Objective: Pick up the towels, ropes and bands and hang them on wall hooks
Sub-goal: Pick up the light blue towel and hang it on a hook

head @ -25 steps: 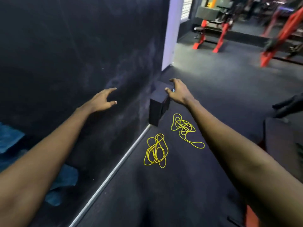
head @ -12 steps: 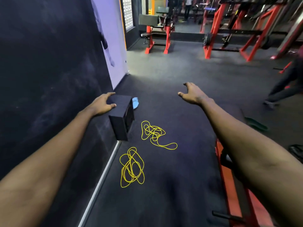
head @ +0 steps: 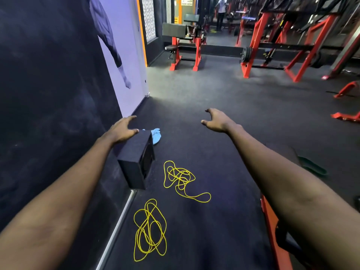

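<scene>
Turning your head away from the dark wall [head: 48,94] over the last second, you brought the open gym floor [head: 214,90] into the head view, and the picture of the job changed with it. Your right hand [head: 217,121], which had been at the top of the black box [head: 136,162], was now out over bare floor, fingers spread and slightly hooked, holding nothing. Your left hand [head: 121,130] had come off the wall side and hung over the box's far top edge, fingers loosely straight and empty; whether the thumb touched the box I could not tell.

The nearer yellow rope [head: 150,230] lay tangled on the floor just beside the wall's base strip, and the farther yellow rope [head: 181,179] lay beside the box, the two apart from each other. Neither had been lifted. A blue towel [head: 155,134] showed on the floor behind the box, newly in sight. A dark green strip [head: 311,166] lay well to the right; it may have been a band, though I could not be sure.

No wall hooks appeared in this view. I judged you were still surveying, with the pickup not yet begun and the ropes the closest things to reach for.
</scene>
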### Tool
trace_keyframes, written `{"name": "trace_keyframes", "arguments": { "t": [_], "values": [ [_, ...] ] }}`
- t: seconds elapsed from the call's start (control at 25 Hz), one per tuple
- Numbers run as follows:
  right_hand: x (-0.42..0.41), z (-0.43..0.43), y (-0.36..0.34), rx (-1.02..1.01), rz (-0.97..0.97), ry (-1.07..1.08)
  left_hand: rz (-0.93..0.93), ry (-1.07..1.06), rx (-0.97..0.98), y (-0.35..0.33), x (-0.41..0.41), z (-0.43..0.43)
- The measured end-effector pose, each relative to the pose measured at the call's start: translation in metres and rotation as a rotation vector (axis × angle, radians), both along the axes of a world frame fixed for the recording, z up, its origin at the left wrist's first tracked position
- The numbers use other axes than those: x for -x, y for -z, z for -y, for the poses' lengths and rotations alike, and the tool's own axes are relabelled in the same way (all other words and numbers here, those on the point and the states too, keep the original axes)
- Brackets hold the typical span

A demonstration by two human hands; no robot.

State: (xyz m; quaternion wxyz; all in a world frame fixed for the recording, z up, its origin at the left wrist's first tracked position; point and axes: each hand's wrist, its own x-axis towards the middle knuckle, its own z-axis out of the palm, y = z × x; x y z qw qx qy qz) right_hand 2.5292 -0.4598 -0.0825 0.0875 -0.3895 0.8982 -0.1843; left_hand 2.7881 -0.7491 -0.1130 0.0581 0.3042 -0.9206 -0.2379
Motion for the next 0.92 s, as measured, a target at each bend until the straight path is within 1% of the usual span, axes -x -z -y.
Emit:
{"name": "trace_keyframes", "arguments": {
  "t": [0.12, 0.28, 0.36, 0.48, 0.76, 0.92],
  "values": [
    [0.054, 0.036, 0.007, -0.008, 0.004, -0.023, 0.018, -0.037, -0.018, 0.009, 0.046, 0.029],
    [0.153, 0.085, 0.016, -0.012, 0.040, -0.049, 0.085, -0.080, -0.042, 0.026, 0.121, 0.067],
    [0.209, 0.112, 0.024, -0.012, 0.033, -0.090, 0.098, -0.122, -0.049, 0.037, 0.166, 0.084],
    [0.276, 0.152, 0.031, -0.013, 0.074, -0.166, 0.116, -0.183, -0.088, 0.046, 0.224, 0.099],
    [0.418, 0.279, 0.053, -0.071, 0.134, -0.312, 0.113, -0.366, -0.160, 0.072, 0.338, 0.164],
    [0.490, 0.361, 0.077, -0.137, 0.138, -0.340, 0.121, -0.439, -0.221, 0.098, 0.401, 0.231]
  ]
}}
